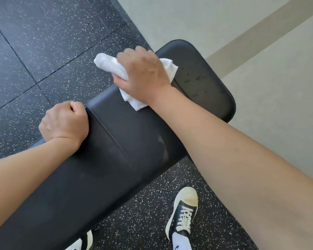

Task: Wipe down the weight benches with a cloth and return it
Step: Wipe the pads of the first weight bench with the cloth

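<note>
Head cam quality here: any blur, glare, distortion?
Head view: wide-angle warp bends the beige wall stripe; soft daylight with faint sheen on the black padded bench; the right hand gripping the white cloth is sharp, only slightly soft.

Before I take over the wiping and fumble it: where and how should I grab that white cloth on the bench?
Take the white cloth at its bunched middle, from above, as the right hand does now. It lies crumpled on the black weight bench with loose ends sticking out either side; fingers wrapped over the thick roll probably keep it pressed flat for wiping.
</note>
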Tool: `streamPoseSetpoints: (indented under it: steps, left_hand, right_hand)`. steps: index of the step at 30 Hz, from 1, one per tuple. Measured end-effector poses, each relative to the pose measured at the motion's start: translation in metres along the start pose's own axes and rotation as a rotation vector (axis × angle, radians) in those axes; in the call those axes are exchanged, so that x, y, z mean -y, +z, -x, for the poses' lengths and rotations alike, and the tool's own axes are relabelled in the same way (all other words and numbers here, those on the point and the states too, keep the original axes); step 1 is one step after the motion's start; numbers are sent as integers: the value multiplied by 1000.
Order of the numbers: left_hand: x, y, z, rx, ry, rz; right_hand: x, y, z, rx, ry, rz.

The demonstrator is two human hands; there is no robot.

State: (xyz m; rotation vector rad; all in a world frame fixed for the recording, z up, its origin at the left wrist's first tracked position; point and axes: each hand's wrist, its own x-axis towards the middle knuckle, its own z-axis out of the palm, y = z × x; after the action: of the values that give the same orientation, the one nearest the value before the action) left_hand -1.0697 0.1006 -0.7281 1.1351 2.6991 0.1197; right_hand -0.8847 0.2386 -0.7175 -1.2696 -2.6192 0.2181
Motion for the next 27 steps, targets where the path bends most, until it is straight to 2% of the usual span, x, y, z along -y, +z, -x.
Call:
streamPoseSetpoints:
  steps: [4,8,11,17,22,27]
  left_hand:
    - [-1,2,-1,-3,2,12]
    - [4,5,-3,37,4,0]
    - [4,5,-2,65,29,24]
    - [6,2,-2,135,36,38]
    - [1,-3,-1,182,23,55]
    - [3,-5,0,203,27,63]
  right_hand:
    - [-1,-10,68,-217,29,-103]
    - [5,-20,169,-133,75,-116]
    - [17,-20,201,-104,85,-95]
    - [51,-6,120,-61,36,-57]
    - [58,1,14,-22,141,-40]
    - [73,22,-42,445,111,100]
